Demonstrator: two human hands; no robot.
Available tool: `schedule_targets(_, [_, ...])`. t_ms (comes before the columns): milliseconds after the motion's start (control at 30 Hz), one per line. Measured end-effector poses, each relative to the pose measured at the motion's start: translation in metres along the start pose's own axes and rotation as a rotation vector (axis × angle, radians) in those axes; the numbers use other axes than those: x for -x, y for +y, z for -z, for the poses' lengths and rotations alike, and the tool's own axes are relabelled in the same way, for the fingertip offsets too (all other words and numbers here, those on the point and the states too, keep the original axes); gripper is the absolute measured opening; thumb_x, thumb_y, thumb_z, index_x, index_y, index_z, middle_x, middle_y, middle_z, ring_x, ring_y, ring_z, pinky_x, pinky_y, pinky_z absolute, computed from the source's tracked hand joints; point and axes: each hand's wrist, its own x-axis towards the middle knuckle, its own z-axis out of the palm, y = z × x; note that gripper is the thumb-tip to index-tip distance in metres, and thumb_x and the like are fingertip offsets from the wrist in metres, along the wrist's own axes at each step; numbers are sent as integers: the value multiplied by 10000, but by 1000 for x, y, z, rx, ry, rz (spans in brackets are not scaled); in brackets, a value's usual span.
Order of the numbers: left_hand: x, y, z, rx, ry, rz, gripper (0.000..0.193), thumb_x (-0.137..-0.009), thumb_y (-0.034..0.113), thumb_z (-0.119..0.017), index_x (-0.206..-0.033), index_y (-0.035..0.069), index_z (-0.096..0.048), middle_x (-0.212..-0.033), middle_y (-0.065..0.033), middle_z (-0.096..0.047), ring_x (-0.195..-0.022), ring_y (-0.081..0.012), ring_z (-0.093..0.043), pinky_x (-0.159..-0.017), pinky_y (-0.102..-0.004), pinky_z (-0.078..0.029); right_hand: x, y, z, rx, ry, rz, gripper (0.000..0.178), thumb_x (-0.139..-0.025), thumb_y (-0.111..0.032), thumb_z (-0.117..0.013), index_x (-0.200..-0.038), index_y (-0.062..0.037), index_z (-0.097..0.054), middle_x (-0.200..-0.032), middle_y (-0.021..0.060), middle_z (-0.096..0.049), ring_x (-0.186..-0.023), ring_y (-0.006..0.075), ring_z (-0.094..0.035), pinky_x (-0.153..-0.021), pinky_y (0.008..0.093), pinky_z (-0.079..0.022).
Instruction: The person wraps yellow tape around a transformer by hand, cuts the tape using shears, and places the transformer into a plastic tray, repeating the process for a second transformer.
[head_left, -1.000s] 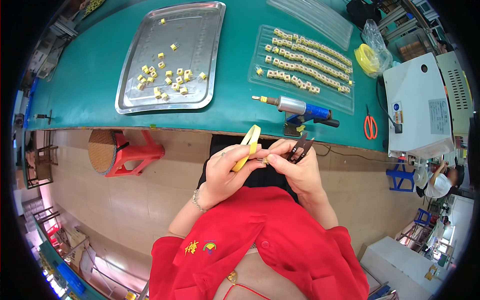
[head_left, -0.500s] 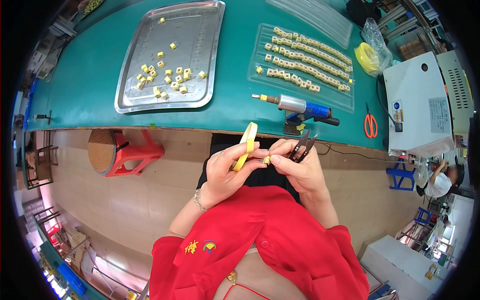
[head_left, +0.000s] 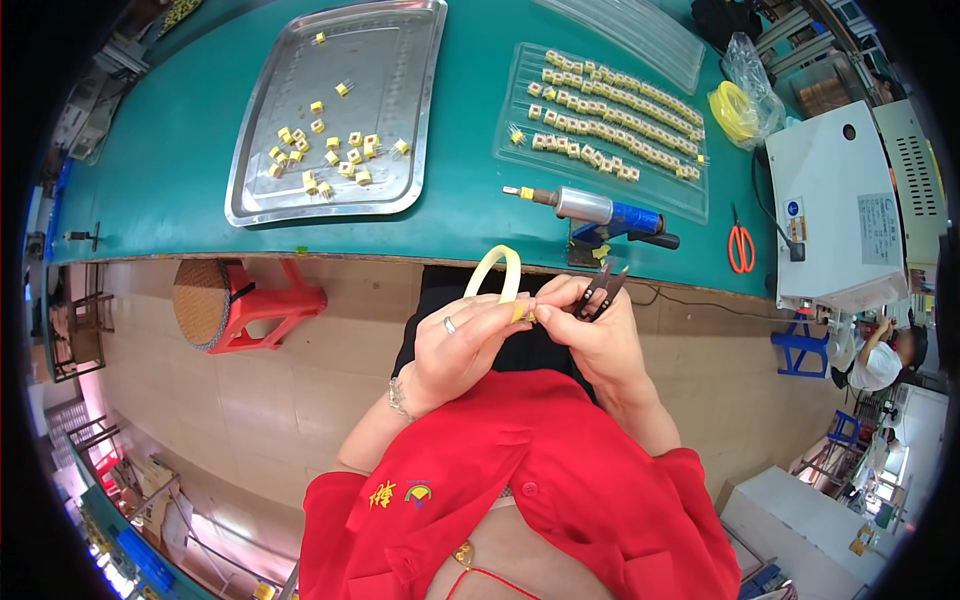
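Observation:
My left hand (head_left: 452, 345) is closed on a looped strip of yellow tape (head_left: 512, 270), which arches up above its fingers. The tape's end meets a small yellow coil part (head_left: 529, 317) pinched between the fingertips of both hands. My right hand (head_left: 603, 345) presses thumb and finger on that part. Dark thread snips (head_left: 601, 292) are also held in it, their blades pointing up and away from me. Most of the coil part is hidden by the fingers. Both hands are in front of the bench edge, above my lap.
A metal tray (head_left: 398, 185) with scattered yellow coil parts stands on the green bench (head_left: 160, 160). To the right are a clear plastic tray (head_left: 515, 95) holding rows of parts, a blue-handled winding tool (head_left: 610, 213), orange scissors (head_left: 740, 248) and a white machine box (head_left: 835, 200).
The tape loop has opened wider and its end has come onto the coil part. My left fingers have rolled over the part, hiding its pins. The snips have tilted slightly in my right hand.

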Motion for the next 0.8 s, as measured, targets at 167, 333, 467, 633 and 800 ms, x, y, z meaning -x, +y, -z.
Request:
schedule_targets(167, [10,1,-2,170,23,231,303,-747,-85,-638,-1018,-26,-515,-917,-166,-649,-843,-235,-651,-730,-300,-538,-1,0,-2,-119,-4,-65,52,-765,17,-646,-817,17,-651,-806,72,-616,-698,108,-566,-616,222,-443])
schedule_targets(333, [13,2,-5,675,167,510,416,-781,-100,-591,-1152,-23,-418,-933,-194,-623,-877,-245,-629,-758,-315,-539,2,2,0,-77,-115,62,147,-774,37,-628,-920,36,-642,-878,110,-590,-672,102,-520,-542,199,-387])
schedule_targets(467, [13,2,-5,814,181,589,434,-770,-95,-607,-1158,-26,-427,-917,-173,-618,-895,-228,-621,-781,-313,-523,3,2,1,27,-144,159,168,-748,59,-650,-915,35,-646,-891,115,-597,-783,145,-571,-650,212,-437])
schedule_targets(633, [11,5,-5,843,175,619,437,-766,-95,-613,-1160,-25,-439,-919,-169,-620,-890,-220,-623,-782,-308,-521,3,1,2,139,-128,245,147,-743,45,-668,-889,31,-656,-865,107,-608,-756,133,-574,-644,218,-454])
schedule_targets(800, [10,7,-5,793,167,601,431,-767,-92,-618,-1157,-32,-445,-921,-167,-618,-890,-221,-623,-782,-303,-524,3,1,2,271,-124,337,135,-750,33,-672,-884,29,-658,-862,100,-616,-735,120,-576,-622,214,-461])
